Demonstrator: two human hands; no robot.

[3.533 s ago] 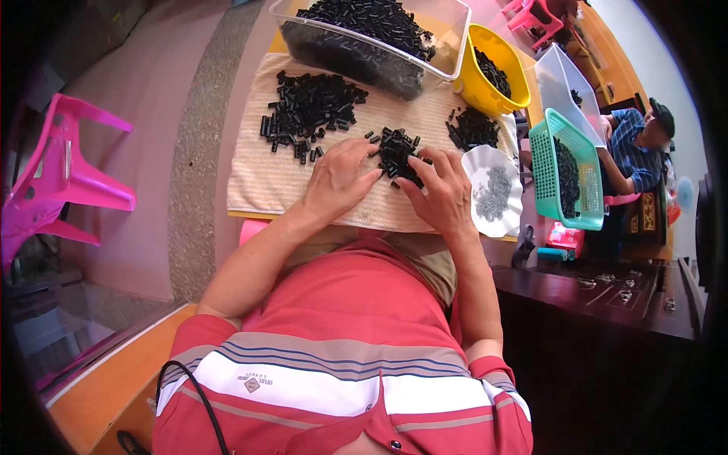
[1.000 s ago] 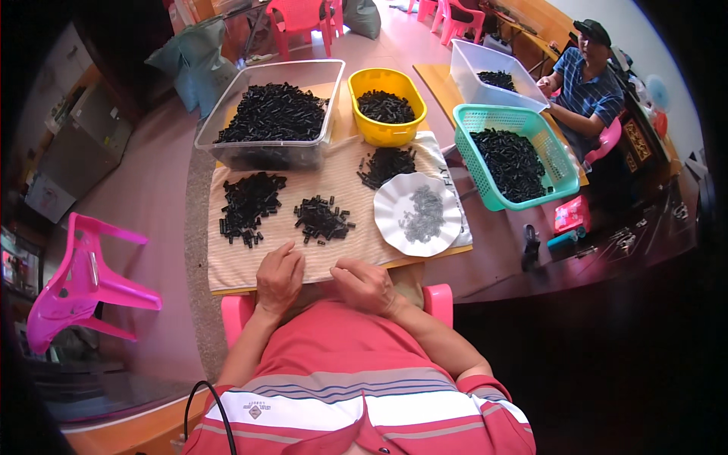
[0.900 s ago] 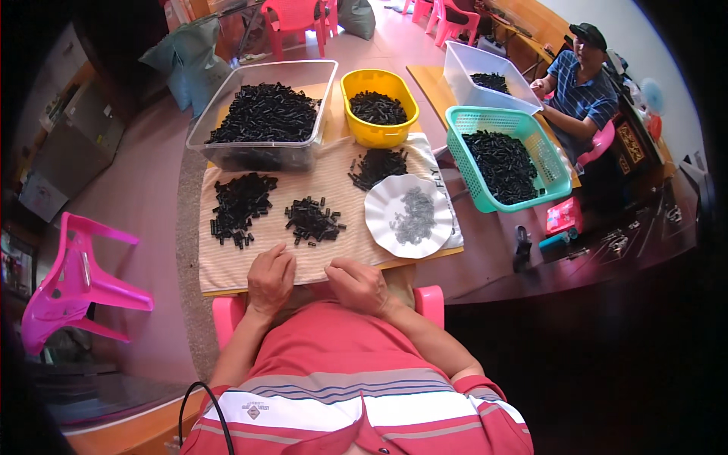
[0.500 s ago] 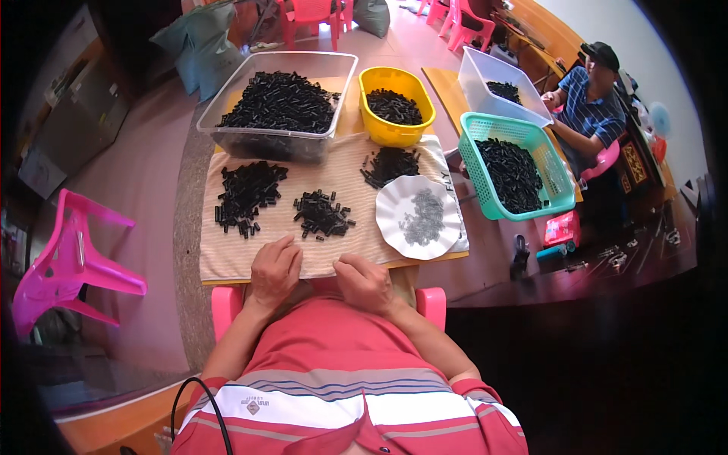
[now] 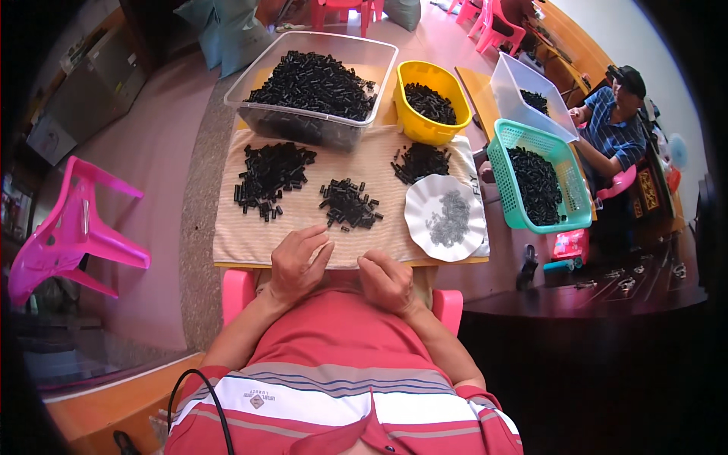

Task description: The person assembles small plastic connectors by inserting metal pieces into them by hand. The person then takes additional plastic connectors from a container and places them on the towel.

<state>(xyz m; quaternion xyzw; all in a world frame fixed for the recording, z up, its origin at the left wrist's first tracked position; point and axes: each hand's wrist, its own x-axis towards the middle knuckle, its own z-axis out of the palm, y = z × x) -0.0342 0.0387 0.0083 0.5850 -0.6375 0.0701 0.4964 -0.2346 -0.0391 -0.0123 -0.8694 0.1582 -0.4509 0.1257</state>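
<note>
My left hand [image 5: 299, 265] rests at the near edge of a striped beige towel [image 5: 243, 243], its fingers stretched forward and the thumb spread away; nothing shows in it. To its right, my right hand [image 5: 387, 280] is curled closed at the same edge, and the inside of its fingers is hidden. Just beyond my hands lies a small pile of short black tubes [image 5: 349, 203]. A larger black tube pile [image 5: 273, 176] is farther left, and another pile [image 5: 422, 161] lies at the right. The white scalloped plate [image 5: 417, 216] beside my right hand holds small clear-grey pieces [image 5: 449, 220].
A clear plastic bin [image 5: 356, 136] and a yellow tub [image 5: 425, 130], both with black tubes, stand at the back. At right are a green basket [image 5: 506, 189] and a translucent bin [image 5: 546, 115], near a seated person [image 5: 610, 121]. A pink stool [image 5: 83, 227] stands left.
The whole view has swung left, so the table sits farther right in the picture. My left thumb has spread away from its fingers. The piles and containers keep their places on the table.
</note>
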